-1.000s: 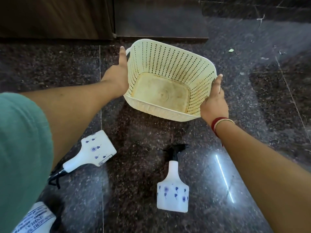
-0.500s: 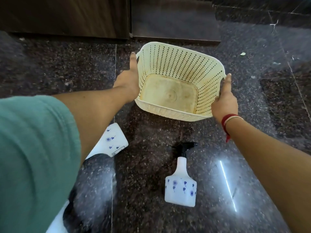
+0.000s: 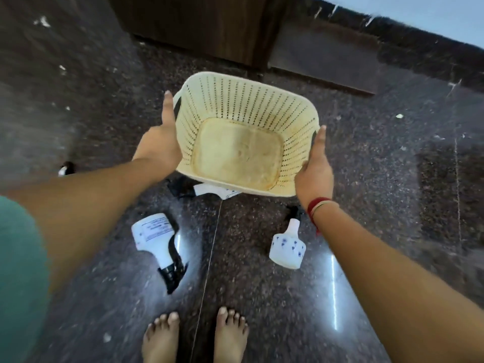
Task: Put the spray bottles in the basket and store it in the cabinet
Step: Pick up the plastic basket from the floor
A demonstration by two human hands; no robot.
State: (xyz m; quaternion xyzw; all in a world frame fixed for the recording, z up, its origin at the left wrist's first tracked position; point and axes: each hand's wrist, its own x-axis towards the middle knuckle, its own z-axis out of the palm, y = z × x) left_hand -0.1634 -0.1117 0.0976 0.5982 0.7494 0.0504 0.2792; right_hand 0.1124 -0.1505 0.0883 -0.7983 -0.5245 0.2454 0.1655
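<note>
Change: both hands had lifted the basket (image 3: pixel 246 132) off the floor since the earlier frame, where it sat lower by the cabinet; the view had also swung down to take in bare feet.
Basket: cream plastic, perforated walls, stained bottom with nothing in it, held tilted between the two hands above the dark speckled floor (image 3: pixel 366 179).
Left hand (image 3: pixel 159 142): pressed flat against the basket's left wall, thumb up beside the handle slot, fingers hidden behind the wall.
Right hand (image 3: pixel 314 171): pressed against the basket's right wall, thumb pointing up along the rim, fingers out of sight; a red thread and a bangle (image 3: pixel 320 205) sat on that wrist.
Labelled bottle (image 3: pixel 157 237): white spray bottle lying on its side on the floor, below the left forearm, black trigger pointing toward the feet.
Flowered bottle (image 3: pixel 288 244): white with small blue flowers, standing on the floor just beside the right wrist, its black trigger partly hidden by it.
Third bottle (image 3: pixel 209 191): mostly hidden under the basket's near edge; only a black trigger and a bit of white body showed.
Cabinet (image 3: pixel 209 24): dark wood, at the far edge of the floor, beyond the basket.
Feet (image 3: pixel 196 334): bare, at the near edge of the floor.
</note>
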